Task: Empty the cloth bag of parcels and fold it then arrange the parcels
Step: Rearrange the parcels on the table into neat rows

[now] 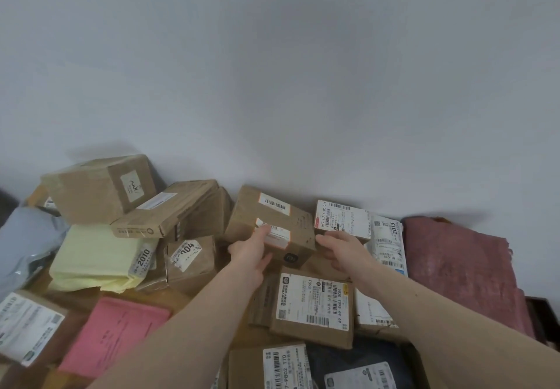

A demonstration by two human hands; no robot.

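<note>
Two hands engaged with brown box (274, 226) at wall. Left hand (253, 253) grip clamped on near corner; right hand (342, 250) fingers apart, beside box, likely for squaring. Parcels spread over worktop (169, 297); folded red cloth bag (463, 270) parked right, clear of sorting.

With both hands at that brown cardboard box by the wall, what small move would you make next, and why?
Probably close the right hand on the brown cardboard box: the left hand already grips its near corner, while the right hand's fingers lie open beside it.
</note>
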